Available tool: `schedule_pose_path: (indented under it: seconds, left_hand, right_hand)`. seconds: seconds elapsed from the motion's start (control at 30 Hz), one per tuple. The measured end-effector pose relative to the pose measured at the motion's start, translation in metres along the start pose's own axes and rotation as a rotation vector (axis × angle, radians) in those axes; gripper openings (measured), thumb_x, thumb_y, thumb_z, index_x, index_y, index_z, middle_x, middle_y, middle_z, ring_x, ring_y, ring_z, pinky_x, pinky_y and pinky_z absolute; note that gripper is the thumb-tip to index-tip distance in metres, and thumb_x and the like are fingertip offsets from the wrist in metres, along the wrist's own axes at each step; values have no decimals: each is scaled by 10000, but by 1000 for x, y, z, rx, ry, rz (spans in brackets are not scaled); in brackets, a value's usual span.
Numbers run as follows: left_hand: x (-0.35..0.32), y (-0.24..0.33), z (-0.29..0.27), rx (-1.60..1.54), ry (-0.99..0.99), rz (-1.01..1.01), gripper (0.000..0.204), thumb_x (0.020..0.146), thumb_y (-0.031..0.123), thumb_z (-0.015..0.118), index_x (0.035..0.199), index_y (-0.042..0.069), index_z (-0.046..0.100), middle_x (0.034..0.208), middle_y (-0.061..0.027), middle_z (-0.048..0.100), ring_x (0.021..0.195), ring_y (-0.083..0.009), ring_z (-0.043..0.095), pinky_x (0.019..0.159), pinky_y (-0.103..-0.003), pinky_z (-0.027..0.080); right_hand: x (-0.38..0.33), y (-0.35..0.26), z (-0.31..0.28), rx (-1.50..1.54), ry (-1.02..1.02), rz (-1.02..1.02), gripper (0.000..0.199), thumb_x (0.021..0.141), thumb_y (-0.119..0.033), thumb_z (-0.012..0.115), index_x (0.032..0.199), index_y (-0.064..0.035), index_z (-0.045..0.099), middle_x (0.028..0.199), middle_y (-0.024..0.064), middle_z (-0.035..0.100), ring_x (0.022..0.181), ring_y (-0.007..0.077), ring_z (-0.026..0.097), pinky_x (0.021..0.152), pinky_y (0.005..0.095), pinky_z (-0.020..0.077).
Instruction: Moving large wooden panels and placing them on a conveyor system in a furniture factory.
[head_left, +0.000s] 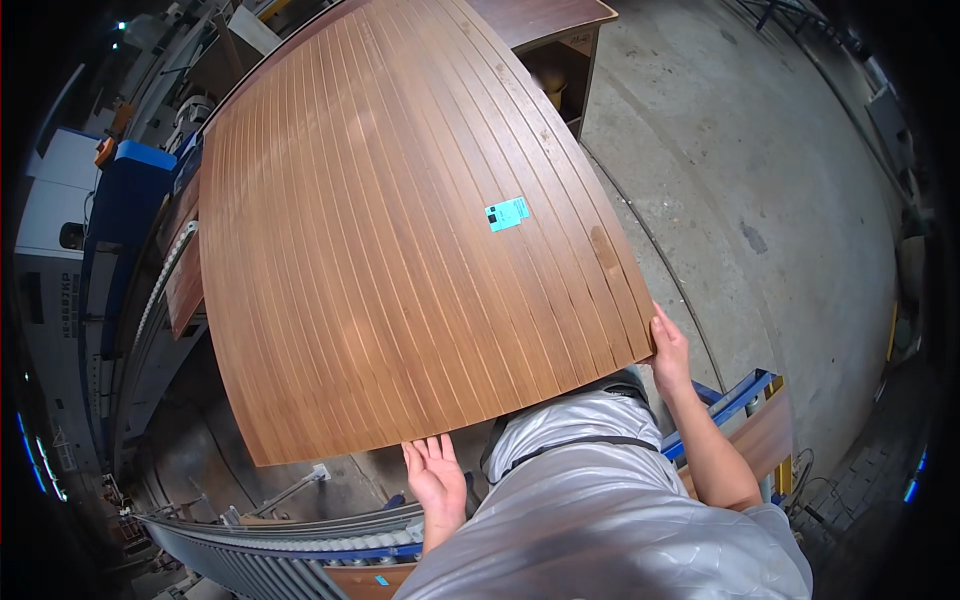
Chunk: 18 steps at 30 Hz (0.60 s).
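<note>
A large brown wood-grain panel (400,250) with long parallel grooves fills the middle of the view. A small turquoise label (507,213) is stuck on its face, right of centre. At the near edge my left hand (437,482) is turned palm up, its fingertips under the board and bearing it from below. My right hand (668,350) grips the near right corner, thumb on the edge and fingers partly hidden beneath. The panel's far end reaches over toward a wooden table.
A brown-topped wooden table (560,20) with an open shelf stands at the far side. Left are blue and white machines (130,200). A roller conveyor (250,560) runs behind my left arm; a blue roller frame (740,400) stands by my right elbow. Concrete floor (740,180) lies right.
</note>
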<state>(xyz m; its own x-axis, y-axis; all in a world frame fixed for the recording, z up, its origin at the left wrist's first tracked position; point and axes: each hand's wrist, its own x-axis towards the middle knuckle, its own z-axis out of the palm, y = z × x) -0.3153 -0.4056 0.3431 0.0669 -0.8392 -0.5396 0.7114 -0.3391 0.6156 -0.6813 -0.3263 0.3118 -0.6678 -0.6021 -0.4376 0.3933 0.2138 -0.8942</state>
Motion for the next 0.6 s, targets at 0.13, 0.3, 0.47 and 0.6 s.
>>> schedule_pose_path:
  seconds: [0.13,0.3,0.47,0.6]
  left_hand:
    - [-10,-7,8,-7,-38,-3,503,1022,273,361,1470,94,216,1549,-43,185,1393,-259,268,1151,-423,254]
    - [-2,-12,2,-45,101,-83,510,1014,293,396,1451,73,252,1503,-89,288,1363,-269,324,1142,-397,284]
    - [7,-22,-6,-48,198,-47,475,1010,306,406,1407,57,331,1448,-118,380,1330,-256,379,1131,-387,315]
    - [19,-27,6,-157,171,-49,502,996,367,427,1371,41,359,1418,-142,395,1317,-266,385,1132,-405,305]
  right_hand:
    - [2,-4,4,26,-21,17,453,980,-304,477,1362,-60,473,1098,79,629,822,135,657,567,288,578]
    - [3,-4,-3,-2,-30,26,441,976,-293,477,1349,-56,479,1075,70,635,803,133,659,558,272,568]
    - [25,-9,-20,-162,-173,146,349,939,-302,540,1153,-32,594,924,53,658,729,136,646,544,318,557]
    - [49,-15,-17,-158,-338,150,319,934,-297,555,1083,-20,603,865,26,652,747,115,632,668,271,526]
